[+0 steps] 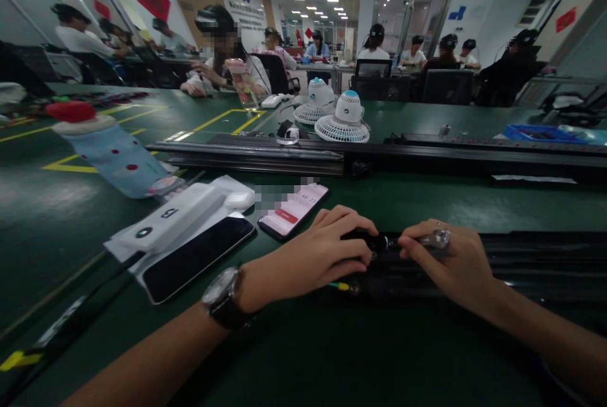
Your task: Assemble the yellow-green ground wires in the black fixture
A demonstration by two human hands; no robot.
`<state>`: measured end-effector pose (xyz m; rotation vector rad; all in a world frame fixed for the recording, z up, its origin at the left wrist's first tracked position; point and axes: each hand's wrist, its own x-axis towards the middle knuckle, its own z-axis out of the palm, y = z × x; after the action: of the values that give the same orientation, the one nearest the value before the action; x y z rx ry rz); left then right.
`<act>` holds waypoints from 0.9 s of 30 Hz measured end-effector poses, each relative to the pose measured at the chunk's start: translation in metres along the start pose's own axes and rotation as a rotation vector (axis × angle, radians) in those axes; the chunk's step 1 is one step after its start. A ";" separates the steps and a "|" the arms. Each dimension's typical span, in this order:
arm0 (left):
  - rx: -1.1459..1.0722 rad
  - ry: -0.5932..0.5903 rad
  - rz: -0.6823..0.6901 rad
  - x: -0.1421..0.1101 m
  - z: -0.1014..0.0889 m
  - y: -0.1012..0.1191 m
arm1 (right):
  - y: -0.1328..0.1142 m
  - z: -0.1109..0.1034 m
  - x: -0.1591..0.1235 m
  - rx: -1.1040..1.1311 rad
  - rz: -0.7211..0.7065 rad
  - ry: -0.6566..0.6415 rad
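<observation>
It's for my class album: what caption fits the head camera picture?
Right hand pinches a slim piece beside the left hand; two fans sit beyond.

The left hand (327, 248) is palm down, its fingers curved. The right hand (450, 258) pinches with thumb and index finger. Left forearm (175, 347) and right forearm (540, 321), both bare, point inward.

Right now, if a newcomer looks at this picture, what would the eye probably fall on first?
Probably the left hand and right hand, close together at the left end of the black bars; what they finger is too dark to name. Next, perhaps, the lit phone just beyond the left hand. The two white fans behind the metal bars also stand out against the green table.
</observation>
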<state>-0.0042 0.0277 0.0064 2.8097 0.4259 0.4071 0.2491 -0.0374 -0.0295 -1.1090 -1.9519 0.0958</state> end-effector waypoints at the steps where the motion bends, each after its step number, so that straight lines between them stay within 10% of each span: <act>1: 0.002 0.017 -0.010 0.004 -0.003 -0.003 | 0.000 -0.001 -0.001 0.007 0.025 0.026; 11: 0.276 -0.183 0.133 0.046 0.004 -0.032 | 0.000 -0.008 -0.009 0.168 -0.119 0.035; 27: 0.076 -0.079 0.089 0.039 0.020 -0.038 | 0.001 -0.006 -0.008 0.177 -0.075 0.011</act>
<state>0.0285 0.0706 -0.0145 2.9154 0.3063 0.3022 0.2561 -0.0442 -0.0311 -0.9179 -1.9318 0.2175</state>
